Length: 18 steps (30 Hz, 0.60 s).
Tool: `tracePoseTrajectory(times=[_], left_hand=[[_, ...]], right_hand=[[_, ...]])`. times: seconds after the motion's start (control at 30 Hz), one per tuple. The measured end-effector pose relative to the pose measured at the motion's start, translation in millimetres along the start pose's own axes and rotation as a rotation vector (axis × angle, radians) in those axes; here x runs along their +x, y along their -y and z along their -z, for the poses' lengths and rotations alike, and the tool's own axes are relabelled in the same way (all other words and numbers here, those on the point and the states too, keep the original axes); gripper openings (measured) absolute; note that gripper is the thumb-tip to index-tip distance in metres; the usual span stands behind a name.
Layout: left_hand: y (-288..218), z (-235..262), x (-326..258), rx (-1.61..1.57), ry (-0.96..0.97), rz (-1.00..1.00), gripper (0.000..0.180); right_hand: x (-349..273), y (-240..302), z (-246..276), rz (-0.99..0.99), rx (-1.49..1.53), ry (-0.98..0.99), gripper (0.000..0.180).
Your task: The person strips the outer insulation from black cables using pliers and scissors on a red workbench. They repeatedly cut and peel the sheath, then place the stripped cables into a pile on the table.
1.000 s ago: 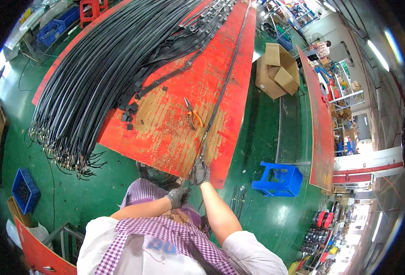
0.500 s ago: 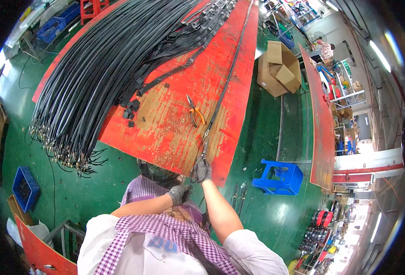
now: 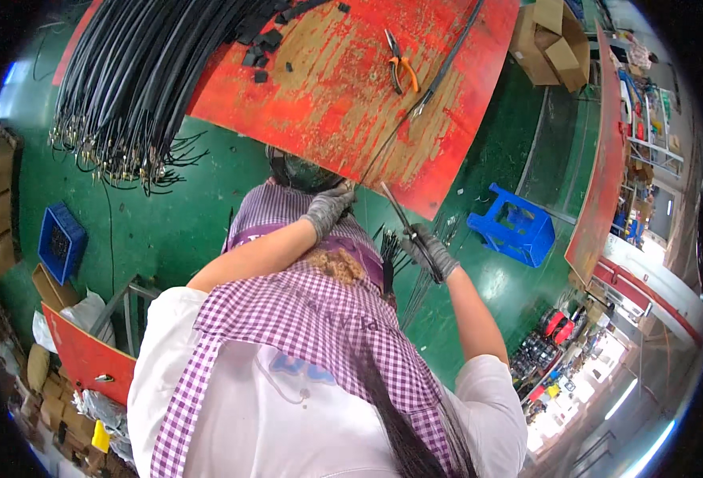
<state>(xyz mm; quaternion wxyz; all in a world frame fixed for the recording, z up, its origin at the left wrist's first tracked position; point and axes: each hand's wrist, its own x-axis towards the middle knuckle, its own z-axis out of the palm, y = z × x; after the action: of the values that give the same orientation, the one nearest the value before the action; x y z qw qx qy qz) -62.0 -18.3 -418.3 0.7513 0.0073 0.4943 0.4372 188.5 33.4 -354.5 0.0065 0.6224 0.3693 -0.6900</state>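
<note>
My left hand, in a grey glove, is at the near edge of the red worktable. Its fingertips are pinched together at the thin near end of a black sleeved cable, which runs away up the right side of the table. Off the table's near right corner, my right hand, also gloved, is closed round the handles of scissors. Their blades point up and left, apart from the cable. Pliers with orange and black handles lie on the tabletop, left of the cable.
A thick bundle of black cables hangs over the table's left edge, with small black pieces beside it. A blue stool and an opened carton stand at right. At left is a blue crate.
The view has tilted down. My right hand has drawn the scissors back from the cable, to the right past the table edge. My left hand has risen from my apron to the cable end.
</note>
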Motion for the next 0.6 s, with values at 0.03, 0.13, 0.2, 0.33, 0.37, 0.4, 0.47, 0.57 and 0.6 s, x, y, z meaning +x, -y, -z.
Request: tracePoseTrajectory(times=[0.03,0.13,0.2,0.33,0.37,0.4,0.47,0.57,0.6], left_hand=[[-3,-3,-3,-0.041,-0.016,-0.06,0.013],[-7,-3,-5,0.013,-0.031,-0.058,0.014],[-6,-1,-5,0.092,-0.023,-0.094,0.015],[-5,3,-7,0.077,0.019,-0.107,0.017],[-7,3,-9,0.093,0.004,-0.094,0.017],[-9,3,-11,0.095,-0.006,-0.087,0.017],[-15,2,-17,0.106,0.006,-0.077,0.017],[-24,4,-26,0.172,-0.001,-0.092,0.018],[-26,6,-27,0.199,0.0,-0.114,0.019]], right_hand=[[-4,-3,-2,-0.225,0.282,0.016,0.013],[-6,7,-19,-0.171,0.187,0.107,0.009],[-2,23,-35,0.094,-0.16,0.154,0.022],[2,54,-55,0.421,-0.984,0.159,0.032],[3,59,-57,0.385,-0.967,0.179,0.033],[5,63,-59,0.412,-0.93,0.214,0.033],[10,65,-62,0.357,-0.952,0.182,0.031],[17,64,-67,0.401,-0.972,0.132,0.027],[18,64,-70,0.356,-0.995,0.082,0.026]])
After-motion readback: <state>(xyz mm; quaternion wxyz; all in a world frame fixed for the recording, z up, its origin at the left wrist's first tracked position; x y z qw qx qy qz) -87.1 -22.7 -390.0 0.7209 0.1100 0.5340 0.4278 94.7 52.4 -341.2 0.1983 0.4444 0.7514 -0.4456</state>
